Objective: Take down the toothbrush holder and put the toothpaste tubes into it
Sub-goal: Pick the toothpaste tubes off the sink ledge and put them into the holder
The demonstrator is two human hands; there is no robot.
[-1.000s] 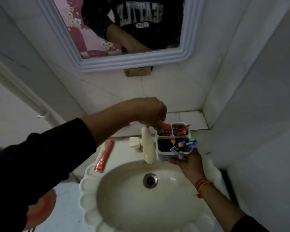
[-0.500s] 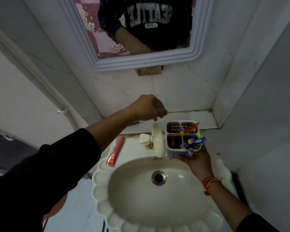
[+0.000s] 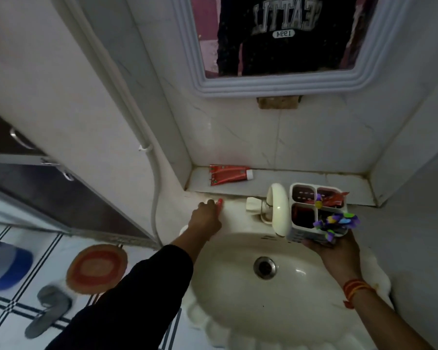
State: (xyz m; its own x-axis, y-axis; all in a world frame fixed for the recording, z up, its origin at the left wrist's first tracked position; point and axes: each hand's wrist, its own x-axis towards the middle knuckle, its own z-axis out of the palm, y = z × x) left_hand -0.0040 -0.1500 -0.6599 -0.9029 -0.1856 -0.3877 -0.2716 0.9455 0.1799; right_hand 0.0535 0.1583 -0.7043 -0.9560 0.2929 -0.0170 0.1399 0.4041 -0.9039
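A: Holder first — where is it?

B: The toothbrush holder [image 3: 316,213] is down off the wall, cupped from beneath in the right hand [image 3: 332,251], whose fingers are curled under its base, just beside the tap [image 3: 278,208] over the sink [image 3: 238,286]. One red tube [image 3: 332,199] pokes out of a back compartment; purple brushes [image 3: 336,222] lean out of the front one.

A: And the left hand [image 3: 206,219]?

B: Laid over a red toothpaste tube [image 3: 220,203] on the sink's rim, fingers closing around it; only the tube's red tip shows past them. Whether it is gripped firmly, I cannot tell.

A: So the step in hand is collecting the tubes.

B: I judge so. The next move calls for lifting that tube and lowering it end-first into a free compartment. Another tube [image 3: 229,175] lies flat on the ledge [image 3: 301,183] behind, well apart from the holder.
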